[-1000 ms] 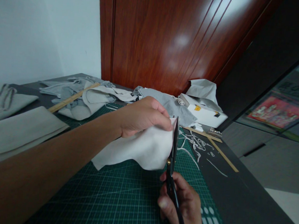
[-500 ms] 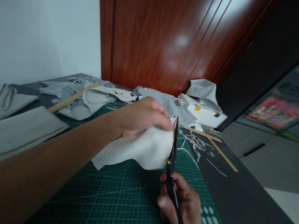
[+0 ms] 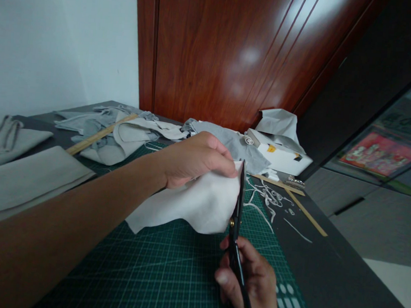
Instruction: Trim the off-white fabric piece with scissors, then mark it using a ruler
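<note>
My left hand (image 3: 195, 159) reaches across from the left and pinches the top edge of a white piece of fabric (image 3: 195, 205), lifted above the green cutting mat (image 3: 169, 273). My right hand (image 3: 251, 284) is closed round the handles of black scissors (image 3: 238, 222). Their blades point up along the right edge of the fabric, tips close to my left fingers. The blades look nearly closed on that edge.
Thin white fabric trimmings (image 3: 269, 198) lie on the mat to the right. Wooden rulers (image 3: 295, 202) (image 3: 99, 135) lie at right and back left. Grey fabric pieces (image 3: 24, 181) cover the left side. A white box (image 3: 279, 152) stands by the brown door (image 3: 240, 58).
Almost nothing differs; my right hand with the scissors has shifted very slightly lower and to the left, while my left hand and the fabric stay put.
</note>
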The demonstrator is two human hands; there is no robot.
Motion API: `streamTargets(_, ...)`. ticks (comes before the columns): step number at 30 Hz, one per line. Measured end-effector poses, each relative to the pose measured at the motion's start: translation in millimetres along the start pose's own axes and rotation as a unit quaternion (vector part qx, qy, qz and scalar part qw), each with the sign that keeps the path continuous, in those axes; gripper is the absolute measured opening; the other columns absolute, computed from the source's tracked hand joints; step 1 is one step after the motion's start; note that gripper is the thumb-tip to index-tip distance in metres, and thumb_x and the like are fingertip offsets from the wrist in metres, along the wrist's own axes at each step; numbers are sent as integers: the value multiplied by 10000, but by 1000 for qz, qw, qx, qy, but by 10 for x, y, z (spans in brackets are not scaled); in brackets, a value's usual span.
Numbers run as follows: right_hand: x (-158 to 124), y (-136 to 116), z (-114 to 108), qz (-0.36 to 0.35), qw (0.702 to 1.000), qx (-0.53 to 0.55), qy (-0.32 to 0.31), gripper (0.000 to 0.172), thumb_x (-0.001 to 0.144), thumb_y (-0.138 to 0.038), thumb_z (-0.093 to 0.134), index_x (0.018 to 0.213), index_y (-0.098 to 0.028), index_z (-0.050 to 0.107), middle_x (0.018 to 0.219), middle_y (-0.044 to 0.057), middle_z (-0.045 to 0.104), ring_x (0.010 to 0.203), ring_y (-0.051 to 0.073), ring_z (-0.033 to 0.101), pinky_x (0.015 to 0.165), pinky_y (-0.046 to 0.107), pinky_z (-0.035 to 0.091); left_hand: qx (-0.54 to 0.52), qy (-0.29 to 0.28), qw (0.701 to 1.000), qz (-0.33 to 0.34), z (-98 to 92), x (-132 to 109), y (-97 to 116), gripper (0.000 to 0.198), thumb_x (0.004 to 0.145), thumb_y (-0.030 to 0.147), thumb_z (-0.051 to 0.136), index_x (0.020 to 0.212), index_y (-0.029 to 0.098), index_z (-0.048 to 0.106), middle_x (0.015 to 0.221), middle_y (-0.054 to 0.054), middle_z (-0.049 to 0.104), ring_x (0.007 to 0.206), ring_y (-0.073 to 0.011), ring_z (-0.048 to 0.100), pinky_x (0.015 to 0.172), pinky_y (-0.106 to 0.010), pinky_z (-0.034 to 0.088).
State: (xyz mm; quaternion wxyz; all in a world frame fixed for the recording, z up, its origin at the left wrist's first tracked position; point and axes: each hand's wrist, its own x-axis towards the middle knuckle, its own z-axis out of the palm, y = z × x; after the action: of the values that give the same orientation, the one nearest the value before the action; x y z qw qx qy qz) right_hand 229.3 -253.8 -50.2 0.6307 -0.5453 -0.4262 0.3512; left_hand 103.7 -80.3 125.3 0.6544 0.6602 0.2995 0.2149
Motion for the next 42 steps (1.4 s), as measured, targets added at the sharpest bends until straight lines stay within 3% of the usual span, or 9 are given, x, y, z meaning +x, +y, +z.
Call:
streamTargets(11,-2,-33,25,-4,1000,-6,11,465,710,-604,962,988,-282,775,612,-78,573,473,92,426,450,236,288,6,-3,1000,9,-10,-13,0,97,735,111,755,643,142,749,635,-60,719,500,-137,612,439,-214,428)
streamTargets(18,-6,18,30,8,999,50,1,562,622,-603,1024,1008,-272,786,621,-84,534,510,89,380,463,227,284,15,-18,1000,1,7,-22,-3,152,748,71,735,617,148,731,593,-25,698,475,-109,601,449,-182,439)
streamTargets(26,0,15,34,7,998,64,-1,557,617,-558,1036,1034,-279,794,629,-75,524,530,105,370,478,251,252,14,-24,1000,-4,32,-69,-19,104,768,66,723,680,118,740,635,-44,720,536,-129,629,478,-190,441)
streamTargets(35,4,34,18,-2,997,66,-25,564,646,-598,1017,1062,-304,776,642,-79,511,555,113,351,502,264,251,12,-36,999,-13,34,-83,-7,112,762,53,710,668,112,722,627,-47,703,514,-118,593,463,-190,384)
streamTargets(42,9,31,29,-16,996,78,-30,607,633,-649,1010,1078,-304,783,652,-72,515,576,121,381,537,278,251,20,-49,998,-15,14,-36,-46,112,713,87,752,627,148,715,599,-34,687,486,-127,597,448,-202,413)
